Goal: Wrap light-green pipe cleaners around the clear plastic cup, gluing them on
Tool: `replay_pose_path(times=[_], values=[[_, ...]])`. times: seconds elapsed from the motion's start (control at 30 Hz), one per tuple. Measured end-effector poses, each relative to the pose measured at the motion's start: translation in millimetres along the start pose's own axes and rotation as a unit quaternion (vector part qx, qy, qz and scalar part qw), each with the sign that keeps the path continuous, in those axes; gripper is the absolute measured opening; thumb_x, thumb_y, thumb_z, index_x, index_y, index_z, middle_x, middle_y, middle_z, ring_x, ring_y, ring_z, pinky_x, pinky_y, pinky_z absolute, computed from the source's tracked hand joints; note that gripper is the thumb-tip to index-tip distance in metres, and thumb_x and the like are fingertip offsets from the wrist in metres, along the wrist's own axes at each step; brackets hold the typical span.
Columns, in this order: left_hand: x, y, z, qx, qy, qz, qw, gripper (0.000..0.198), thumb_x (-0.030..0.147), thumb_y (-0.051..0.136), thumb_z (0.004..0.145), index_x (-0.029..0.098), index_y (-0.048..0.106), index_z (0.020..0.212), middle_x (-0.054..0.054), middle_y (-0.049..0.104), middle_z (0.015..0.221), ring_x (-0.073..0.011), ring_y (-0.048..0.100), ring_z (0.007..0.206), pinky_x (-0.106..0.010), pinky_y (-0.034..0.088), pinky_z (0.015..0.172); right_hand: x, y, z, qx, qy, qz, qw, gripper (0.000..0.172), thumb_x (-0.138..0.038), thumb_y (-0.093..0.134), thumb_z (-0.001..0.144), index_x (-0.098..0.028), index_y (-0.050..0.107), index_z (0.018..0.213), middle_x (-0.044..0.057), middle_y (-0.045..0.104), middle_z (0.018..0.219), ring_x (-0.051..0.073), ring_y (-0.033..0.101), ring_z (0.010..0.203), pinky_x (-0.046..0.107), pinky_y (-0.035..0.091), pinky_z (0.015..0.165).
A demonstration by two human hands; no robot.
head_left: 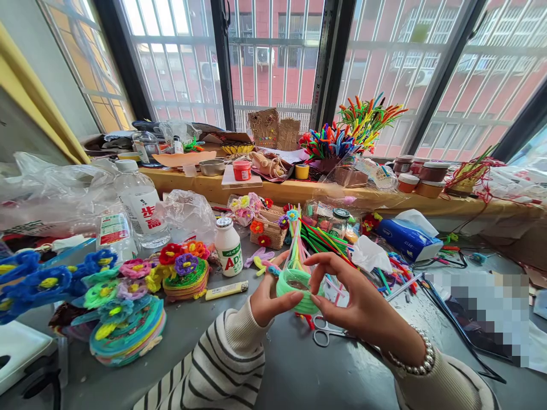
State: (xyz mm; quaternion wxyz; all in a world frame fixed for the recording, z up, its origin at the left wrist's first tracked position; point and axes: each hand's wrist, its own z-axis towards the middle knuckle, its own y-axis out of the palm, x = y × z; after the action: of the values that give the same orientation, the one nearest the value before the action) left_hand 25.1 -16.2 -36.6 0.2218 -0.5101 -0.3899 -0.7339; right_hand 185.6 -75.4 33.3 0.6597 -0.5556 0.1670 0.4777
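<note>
A small round container wrapped in light green pipe cleaner (294, 296) is held above the grey table, its open top tilted toward me. My left hand (269, 299) grips its left side, thumb along the front. My right hand (352, 293) pinches the right rim between thumb and fingers. Beyond the container, long pale pipe cleaners (296, 242) run away from me. Below it lie silver scissors (327, 331), partly hidden by my right hand. A yellow lighter (226, 290) and a white bottle (229, 247) stand out to the left.
Pipe-cleaner flower pots (128, 330) and a large water bottle (143, 210) occupy the left. To the right are a blue tissue pack (408, 236), loose pipe-cleaner pieces (399, 270) and a black cable (453, 324). Jars (431, 172) line the wooden sill under the window.
</note>
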Motion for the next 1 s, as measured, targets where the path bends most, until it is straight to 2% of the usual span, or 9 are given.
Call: replay_pose_path(times=[0.27, 0.43, 1.0], values=[[-0.6, 1.7, -0.8, 0.013, 0.0, -0.014, 1.0, 0.09, 0.033, 0.07, 0.059, 0.022, 0.02, 0.133, -0.009, 0.056, 0.112, -0.0271, 0.054, 0.1, -0.038, 0.04, 0.084, 2.2, -0.6, 0.3, -0.007, -0.016, 0.004, 1.0, 0.046, -0.009, 0.052, 0.07, -0.023, 0.038, 0.111, -0.004, 0.055, 0.082, 0.011, 0.052, 0.084, 0.027, 0.033, 0.087], [1.3, 5.0, -1.1, 0.023, 0.01, -0.032, 0.999, 0.084, 0.031, 0.071, 0.058, 0.021, 0.028, 0.129, -0.007, 0.059, 0.104, -0.025, 0.056, 0.094, -0.037, 0.041, 0.082, 1.6, -1.7, -1.0, -0.01, -0.02, -0.006, 1.0, 0.049, -0.009, 0.052, 0.07, -0.024, 0.036, 0.114, -0.004, 0.056, 0.086, 0.012, 0.052, 0.088, 0.028, 0.031, 0.089], [3.1, 6.6, -2.9, 0.029, 0.004, -0.019, 0.999, 0.09, 0.031, 0.07, 0.059, 0.023, 0.02, 0.133, -0.008, 0.058, 0.111, -0.0251, 0.055, 0.097, -0.038, 0.04, 0.084, 0.4, -0.2, -0.3, -0.007, -0.023, -0.013, 1.0, 0.045, -0.011, 0.053, 0.069, -0.022, 0.038, 0.11, -0.002, 0.057, 0.084, 0.013, 0.054, 0.085, 0.029, 0.035, 0.088]])
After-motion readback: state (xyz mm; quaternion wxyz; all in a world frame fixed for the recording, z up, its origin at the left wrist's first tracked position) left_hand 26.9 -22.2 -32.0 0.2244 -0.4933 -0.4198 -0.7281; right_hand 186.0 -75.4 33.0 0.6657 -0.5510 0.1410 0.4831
